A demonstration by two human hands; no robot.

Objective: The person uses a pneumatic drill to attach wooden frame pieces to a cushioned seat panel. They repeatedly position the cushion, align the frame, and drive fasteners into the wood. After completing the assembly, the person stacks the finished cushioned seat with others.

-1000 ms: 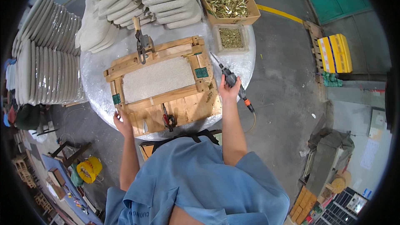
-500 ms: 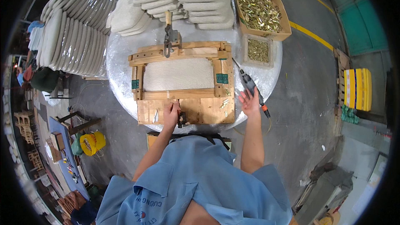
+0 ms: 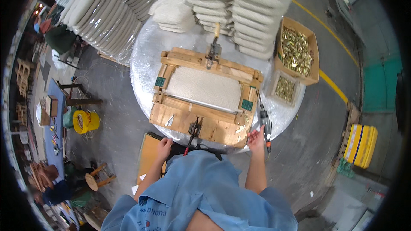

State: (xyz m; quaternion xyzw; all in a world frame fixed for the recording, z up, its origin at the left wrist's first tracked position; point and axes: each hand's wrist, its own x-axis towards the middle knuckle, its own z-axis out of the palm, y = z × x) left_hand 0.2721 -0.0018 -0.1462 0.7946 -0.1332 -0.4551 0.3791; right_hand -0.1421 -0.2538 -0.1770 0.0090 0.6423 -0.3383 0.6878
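Observation:
A wooden jig (image 3: pixel 195 108) lies on the round, plastic-wrapped table, with a pale fabric-covered pad (image 3: pixel 205 88) inside its frame. At its near side sits a toggle clamp (image 3: pixel 195 128), its red handle pointing toward me. Left of that handle and apart from it, my left hand (image 3: pixel 164 147) is closed, with nothing visible in it. My right hand (image 3: pixel 257 140) is beside the rear part of a power screwdriver (image 3: pixel 265 124), fingers partly bent and apart; whether they touch it I cannot tell. A second clamp (image 3: pixel 212 52) with a yellowish handle stands on the far rail.
Small brass-coloured fittings fill a cardboard box (image 3: pixel 317 55) and a clear tub (image 3: pixel 274 86) at the table's right. Stacks of pale pads (image 3: pixel 252 21) stand at the back; plastic-wrapped ones (image 3: pixel 98 21) stand to the left. Loose fittings (image 3: pixel 242 130) lie on the jig's near right corner.
My left hand has left the near clamp and moved back; its red handle now points toward me. A gap shows between near rail and pad. My right hand is lower, by the screwdriver. The view has turned.

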